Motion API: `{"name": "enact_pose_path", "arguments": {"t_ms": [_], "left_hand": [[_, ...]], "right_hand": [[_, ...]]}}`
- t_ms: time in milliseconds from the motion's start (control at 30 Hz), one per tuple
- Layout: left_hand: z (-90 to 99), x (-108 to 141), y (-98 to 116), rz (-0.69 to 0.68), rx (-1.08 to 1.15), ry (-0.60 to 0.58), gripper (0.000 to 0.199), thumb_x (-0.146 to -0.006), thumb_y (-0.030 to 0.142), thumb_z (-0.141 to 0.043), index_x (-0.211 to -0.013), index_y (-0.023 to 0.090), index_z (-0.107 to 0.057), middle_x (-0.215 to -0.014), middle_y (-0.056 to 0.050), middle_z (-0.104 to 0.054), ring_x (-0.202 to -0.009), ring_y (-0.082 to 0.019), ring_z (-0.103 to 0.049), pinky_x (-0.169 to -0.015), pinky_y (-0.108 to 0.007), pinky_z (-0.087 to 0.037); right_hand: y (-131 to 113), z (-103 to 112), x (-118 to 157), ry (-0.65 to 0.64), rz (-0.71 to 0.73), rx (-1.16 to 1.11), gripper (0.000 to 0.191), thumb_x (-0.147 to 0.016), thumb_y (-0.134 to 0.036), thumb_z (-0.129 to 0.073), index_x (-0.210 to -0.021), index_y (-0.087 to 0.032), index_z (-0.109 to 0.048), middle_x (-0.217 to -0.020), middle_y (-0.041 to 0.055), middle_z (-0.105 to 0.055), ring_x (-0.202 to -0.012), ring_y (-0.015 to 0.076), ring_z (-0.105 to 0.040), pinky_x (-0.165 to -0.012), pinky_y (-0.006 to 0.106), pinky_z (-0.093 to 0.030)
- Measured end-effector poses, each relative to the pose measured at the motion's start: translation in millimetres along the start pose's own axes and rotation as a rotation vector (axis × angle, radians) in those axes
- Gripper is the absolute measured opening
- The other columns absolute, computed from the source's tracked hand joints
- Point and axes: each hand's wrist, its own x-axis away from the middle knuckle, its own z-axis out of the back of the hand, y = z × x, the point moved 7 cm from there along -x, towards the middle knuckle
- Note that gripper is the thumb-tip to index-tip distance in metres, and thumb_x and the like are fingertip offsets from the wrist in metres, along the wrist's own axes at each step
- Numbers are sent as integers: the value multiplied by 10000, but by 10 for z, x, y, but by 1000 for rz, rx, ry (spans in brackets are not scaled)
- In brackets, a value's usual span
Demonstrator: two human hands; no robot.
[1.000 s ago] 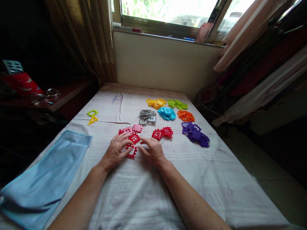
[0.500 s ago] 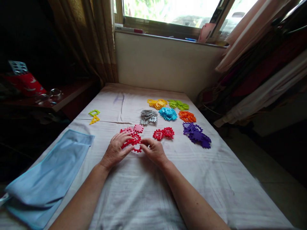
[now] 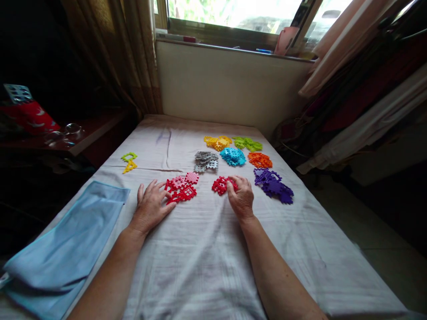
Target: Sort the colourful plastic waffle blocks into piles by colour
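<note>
My left hand [image 3: 150, 205] lies with fingers spread at the left edge of a loose group of red and pink notched plastic building tiles [image 3: 187, 192], its fingertips touching them. A pink square tile [image 3: 191, 178] sits at the far side of this group. To the right, my right hand [image 3: 241, 198] is closed over the right end of a small pile of red building tiles [image 3: 219, 185]. Its thumb and fingers are round a red tile there, which they partly cover.
Beyond lie piles of grey [image 3: 206, 161], blue [image 3: 232, 157], yellow [image 3: 218, 142], green [image 3: 247, 143], orange [image 3: 260, 160] and purple [image 3: 274, 186] tiles. Two tiles [image 3: 129, 165] lie at far left. A blue cloth [image 3: 70, 244] covers the bed's left side.
My right hand has moved right from the red and pink group to the small red pile, carrying a red tile. My left hand has drawn back slightly left, uncovering more tiles.
</note>
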Motion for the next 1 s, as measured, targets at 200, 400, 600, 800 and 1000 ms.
{"name": "enact_pose_path", "arguments": {"t_ms": [200, 400, 600, 800, 1000], "left_hand": [[-4, -12, 41, -49, 96, 64, 162, -804, 410, -669, -878, 268, -694, -1353, -70, -628, -1390, -345, -431, -1151, -660, -217], [-42, 12, 281, -182, 200, 79, 168, -833, 401, -644, -931, 267, -669, -1371, -71, -620, -1398, -306, -432, -1165, -621, -224], [-49, -4, 355, -166, 220, 49, 164, -838, 394, -634, -930, 262, -665, -1375, -74, -618, -1400, -293, -435, -1175, -598, -221], [-89, -15, 347, -155, 189, 61, 256, -854, 418, -621, -1055, 265, -665, -1409, -84, -591, -1403, -288, -431, -1178, -574, -238], [-175, -35, 289, -37, 4, 60, 403, -818, 425, -657, -1183, 253, -658, -1507, -125, -478, -1433, -347, -364, -1185, -606, -204]], "right_hand": [[-500, -213, 229, -204, 208, -149, 174, -888, -318, -617, -990, -232, -730, -979, 71, -735, -945, 217, -660, -883, 345, -519], [-799, -470, 442, -438, 295, -217, 181, -875, -307, -667, -1039, -247, -710, -972, 50, -762, -883, 190, -687, -839, 307, -525], [-792, -433, 424, -446, 258, -246, 180, -859, -334, -683, -1005, -233, -713, -905, 52, -754, -817, 180, -679, -788, 289, -518], [-693, -370, 321, -427, 164, -213, 124, -868, -334, -657, -937, -247, -713, -875, 30, -750, -793, 174, -668, -790, 290, -510], [-82, -26, 8, -97, -20, -13, 205, -878, -397, -623, -909, -216, -715, -939, 80, -739, -896, 229, -647, -873, 356, -483]]}}
